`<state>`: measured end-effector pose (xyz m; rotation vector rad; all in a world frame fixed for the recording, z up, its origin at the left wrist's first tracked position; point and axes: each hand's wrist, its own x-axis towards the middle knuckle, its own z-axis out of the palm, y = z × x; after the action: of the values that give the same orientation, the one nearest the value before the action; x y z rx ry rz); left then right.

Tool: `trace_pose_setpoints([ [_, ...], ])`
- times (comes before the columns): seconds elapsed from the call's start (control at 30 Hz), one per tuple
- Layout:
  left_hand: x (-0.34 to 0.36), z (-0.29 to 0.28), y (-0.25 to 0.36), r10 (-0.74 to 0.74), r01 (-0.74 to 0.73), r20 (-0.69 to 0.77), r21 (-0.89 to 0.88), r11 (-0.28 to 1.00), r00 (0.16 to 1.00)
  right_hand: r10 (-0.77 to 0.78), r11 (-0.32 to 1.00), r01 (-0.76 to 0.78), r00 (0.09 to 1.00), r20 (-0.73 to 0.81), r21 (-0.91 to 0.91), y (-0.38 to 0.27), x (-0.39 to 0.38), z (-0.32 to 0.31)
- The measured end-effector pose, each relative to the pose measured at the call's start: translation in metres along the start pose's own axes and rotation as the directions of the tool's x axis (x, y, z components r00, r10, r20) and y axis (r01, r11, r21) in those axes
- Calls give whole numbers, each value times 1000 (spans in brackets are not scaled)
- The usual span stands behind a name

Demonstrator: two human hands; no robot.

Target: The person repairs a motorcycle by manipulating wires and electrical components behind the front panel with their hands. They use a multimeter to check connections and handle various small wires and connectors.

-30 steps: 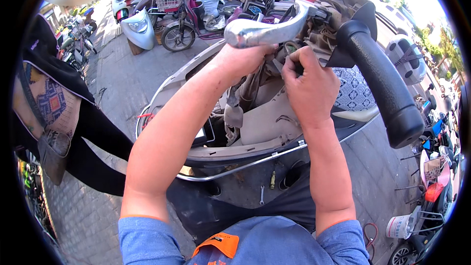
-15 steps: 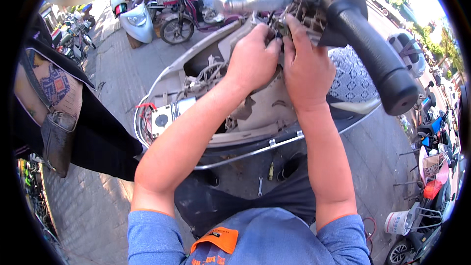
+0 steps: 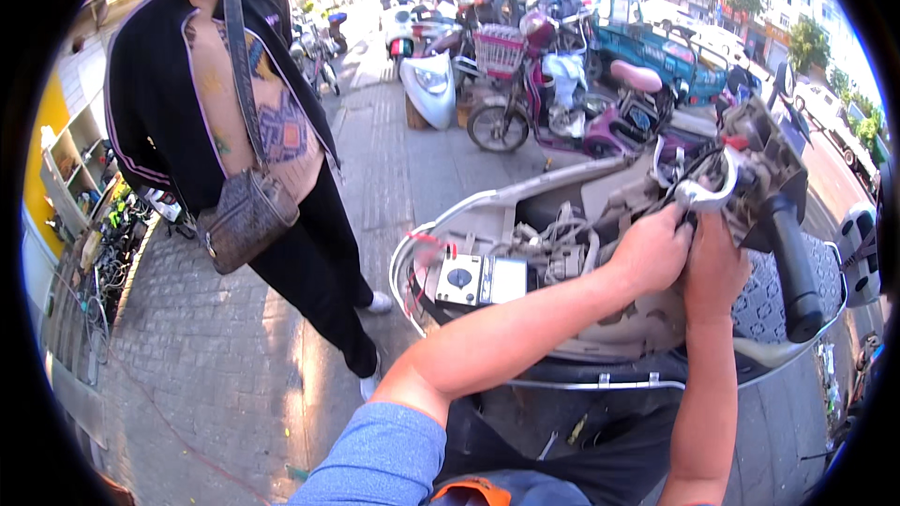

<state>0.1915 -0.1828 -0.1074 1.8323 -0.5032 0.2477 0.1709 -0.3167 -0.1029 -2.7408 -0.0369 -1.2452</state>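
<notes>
My left hand (image 3: pixel 653 245) is closed, its fingers curled in beside the silver handlebar tube (image 3: pixel 712 189) of an opened-up scooter. What it pinches is hidden. Right against it, my right hand (image 3: pixel 718 267) reaches up under the same tube, its fingers bent inward and the tips covered by the metal. I cannot see what lies between them. Exposed wires and brackets (image 3: pixel 694 161) crowd the space just above both hands. To the right hangs a black rubber grip (image 3: pixel 792 272). Below the hands spreads the scooter's beige body panel (image 3: pixel 637 333).
A multimeter (image 3: pixel 461 279) with red leads rests on the scooter's left end, near loose wiring (image 3: pixel 567 234). At left stands a person in a black jacket (image 3: pixel 155 94) with a shoulder bag (image 3: pixel 248 220). A wrench (image 3: pixel 548 445) lies on the ground. Behind are a purple scooter (image 3: pixel 600 136) and a blue cart (image 3: pixel 647 47).
My view has swung left and up, so the scooter and my hands sit farther right and more of the standing person shows. Both hands stay at the handlebar.
</notes>
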Motion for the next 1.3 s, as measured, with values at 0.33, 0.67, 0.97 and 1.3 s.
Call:
trace_pose_setpoints([
  [0.33,44,-25,3,228,-356,311,459,814,923,-77,970,53,993,93,236,-1,-6,-11],
  [0.67,39,-13,25,-12,-8,159,124,992,987,237,462,-379,924,300,802,38,-24,48],
  [0.97,44,-16,32,-14,-6,130,159,987,991,106,478,-525,831,547,705,22,4,-5],
  [1.3,61,-32,48,-45,3,187,219,976,981,220,276,-512,858,465,814,7,12,7],
])
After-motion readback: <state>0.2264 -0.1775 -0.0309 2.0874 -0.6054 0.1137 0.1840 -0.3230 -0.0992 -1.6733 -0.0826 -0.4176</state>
